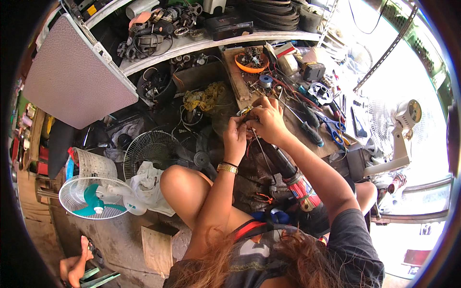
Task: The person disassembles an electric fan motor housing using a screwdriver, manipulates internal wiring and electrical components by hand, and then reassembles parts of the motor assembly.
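Note:
At the near edge of the wooden workbench, my two hands meet with bent, closed fingers. My left hand (234, 140), with a gold watch on the wrist, pinches from the left and below. My right hand (266, 119) closes over it from the right. Between the fingertips shows a small yellowish part (246, 111), mostly hidden, so its exact kind is unclear. Thin wires (253, 141) hang below the fingers. Under my right forearm, a red and black power tool (302, 189) slants between my legs.
Across the bench (235, 79) lie an orange bowl (252, 66) of small parts, a solder spool (265, 80), a teal-handled screwdriver (312, 134) and blue scissors (337, 133). Fans stand on both sides, one with teal blades (93, 201). A shelf (192, 45) holds motor parts. Someone's foot (85, 247) shows lower left.

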The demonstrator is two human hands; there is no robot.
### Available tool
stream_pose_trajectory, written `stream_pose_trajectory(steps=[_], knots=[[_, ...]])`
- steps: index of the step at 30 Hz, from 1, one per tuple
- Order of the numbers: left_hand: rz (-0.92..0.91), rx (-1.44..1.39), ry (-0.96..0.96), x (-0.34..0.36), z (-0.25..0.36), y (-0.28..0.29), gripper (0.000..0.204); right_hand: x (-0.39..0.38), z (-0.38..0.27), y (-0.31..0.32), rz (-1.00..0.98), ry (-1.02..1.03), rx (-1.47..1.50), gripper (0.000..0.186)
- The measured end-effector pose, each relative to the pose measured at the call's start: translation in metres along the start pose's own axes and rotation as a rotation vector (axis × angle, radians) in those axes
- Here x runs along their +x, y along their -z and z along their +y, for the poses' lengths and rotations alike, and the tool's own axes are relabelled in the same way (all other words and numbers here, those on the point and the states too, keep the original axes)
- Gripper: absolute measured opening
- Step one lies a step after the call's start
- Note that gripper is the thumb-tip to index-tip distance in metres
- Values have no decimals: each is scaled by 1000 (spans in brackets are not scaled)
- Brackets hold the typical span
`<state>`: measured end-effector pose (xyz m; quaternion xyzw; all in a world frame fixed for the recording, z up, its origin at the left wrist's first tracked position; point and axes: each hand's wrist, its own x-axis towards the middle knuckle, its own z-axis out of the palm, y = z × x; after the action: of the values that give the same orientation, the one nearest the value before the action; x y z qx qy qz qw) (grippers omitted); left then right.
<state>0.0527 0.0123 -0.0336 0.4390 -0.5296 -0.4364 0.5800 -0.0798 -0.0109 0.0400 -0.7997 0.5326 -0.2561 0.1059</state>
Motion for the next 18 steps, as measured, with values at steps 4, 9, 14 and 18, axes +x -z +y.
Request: stream_pose_trajectory(steps=[4,9,14,18], knots=[[-15,-47,4,1,-5,1,12,8,0,1,87,261,-125,17],[5,-68,33,1,-12,7,16,47,-27,21,179,627,-349,15],[93,-139,64,0,-2,-1,25,66,-44,37,-148,504,-339,15],[34,-214,32,-2,-3,0,26,59,-20,42,-155,459,-291,18]])
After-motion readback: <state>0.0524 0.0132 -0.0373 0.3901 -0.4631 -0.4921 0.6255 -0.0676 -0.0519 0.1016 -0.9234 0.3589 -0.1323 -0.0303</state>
